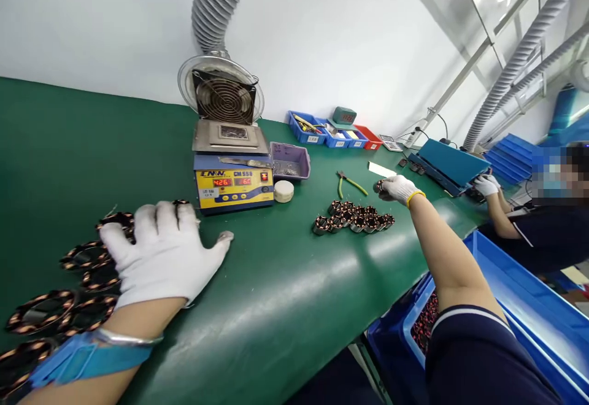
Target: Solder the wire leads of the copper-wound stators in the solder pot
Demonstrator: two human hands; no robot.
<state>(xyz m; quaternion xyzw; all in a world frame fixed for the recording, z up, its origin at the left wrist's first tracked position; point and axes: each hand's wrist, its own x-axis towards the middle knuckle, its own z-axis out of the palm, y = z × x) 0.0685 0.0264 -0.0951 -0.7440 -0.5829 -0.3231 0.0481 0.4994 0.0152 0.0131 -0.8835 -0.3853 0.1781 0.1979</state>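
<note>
My left hand (161,251), in a white glove, lies palm down with its fingers spread. It rests on or just above a group of copper-wound motor stators (87,254), and part of that group is hidden under it. My right hand (399,189), gloved with a yellow cuff, reaches far out over the green table. Its fingers are closed on one motor stator (379,186), of which only a bit shows. Just below that hand, several more stators (359,223) stand close together in a cluster.
A yellow-and-blue soldering pot (234,187) has a fan (225,99) behind it. Near it are a purple tray (294,173), a round white container (284,191) and green-handled pliers (352,185). A co-worker's gloved hands (486,185) are at the right, beyond a blue bin (515,291).
</note>
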